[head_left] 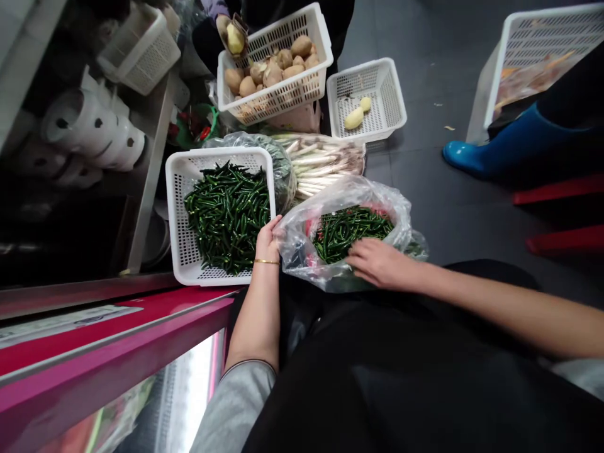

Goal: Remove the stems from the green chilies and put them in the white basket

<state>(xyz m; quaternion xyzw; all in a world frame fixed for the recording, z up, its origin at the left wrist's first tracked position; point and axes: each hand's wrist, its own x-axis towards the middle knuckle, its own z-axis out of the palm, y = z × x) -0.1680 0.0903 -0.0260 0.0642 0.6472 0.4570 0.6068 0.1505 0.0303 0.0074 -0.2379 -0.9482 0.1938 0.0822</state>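
Note:
A clear plastic bag (396,201) lies open in front of me with green chili peppers (346,226) inside. My left hand (268,242), with a thin gold bracelet at the wrist, is closed at the bag's left edge, between it and a white basket (172,220). That basket holds a heap of dark green chilies (229,217). Over the near side of the bag's opening reaches my right hand (372,261), its fingers bent down at the peppers and slightly blurred; whether it grips any is hidden.
Behind the bag lie long white-stemmed vegetables (325,160). Another person's hand (224,28) holds a potato above a potato basket (278,104). A small basket (401,104) has peeled potatoes. At right stand a blue boot (509,145) and a crate (495,69); a metal shelf (153,170) is left.

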